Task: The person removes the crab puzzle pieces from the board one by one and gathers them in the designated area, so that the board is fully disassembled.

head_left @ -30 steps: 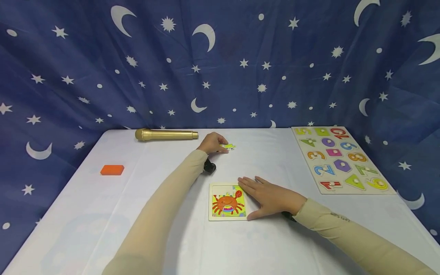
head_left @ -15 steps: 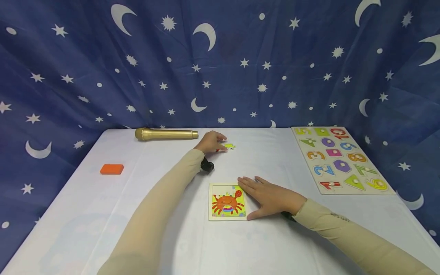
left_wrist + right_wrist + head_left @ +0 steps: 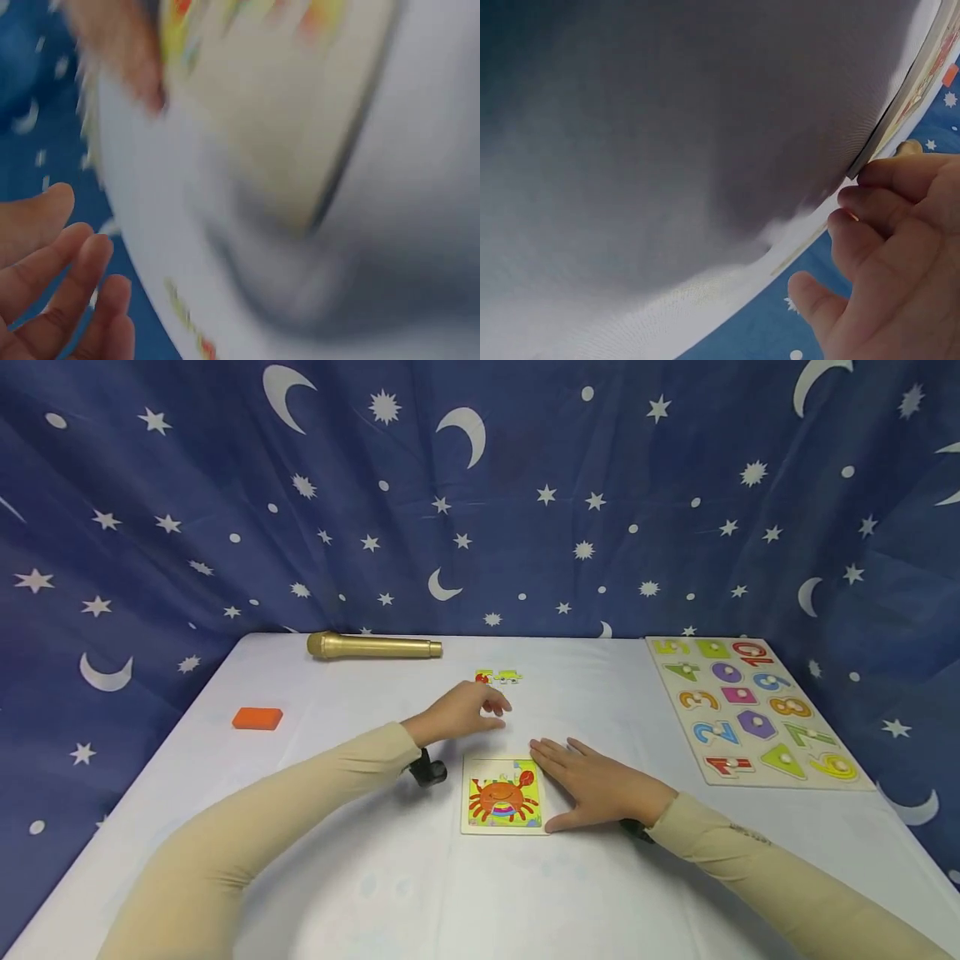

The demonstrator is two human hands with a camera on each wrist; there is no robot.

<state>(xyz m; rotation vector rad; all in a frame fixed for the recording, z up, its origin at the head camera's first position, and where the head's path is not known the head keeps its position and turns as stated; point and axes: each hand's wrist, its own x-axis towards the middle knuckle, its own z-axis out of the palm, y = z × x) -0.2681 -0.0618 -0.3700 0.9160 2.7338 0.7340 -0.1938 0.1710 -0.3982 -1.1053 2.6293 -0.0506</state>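
Note:
A square wooden crab puzzle [image 3: 504, 803] lies on the white table, with a pale gap at its upper left. My right hand [image 3: 602, 783] rests along its right side, fingertips at the upper right corner and thumb near the lower right one. The right wrist view shows those fingers [image 3: 885, 176] at the board's edge. My left hand [image 3: 461, 712], its fingers loosely bent and nothing between them [image 3: 64, 281], hovers above the puzzle's far side. Beyond it lie two loose puzzle pieces, one red and yellow [image 3: 483, 677], the other mostly yellow-green [image 3: 508, 677].
A gold toy microphone [image 3: 375, 647] lies at the far left, with an orange block [image 3: 257, 718] nearer on that side. A number-and-shape peg board [image 3: 757, 714] sits at the right. Behind the table hangs a blue curtain [image 3: 525, 527] with moons and stars.
My left hand has left the loose pieces and come nearer, toward the crab puzzle, uncovering both pieces. My right hand stays at the board. The head view has shifted slightly.

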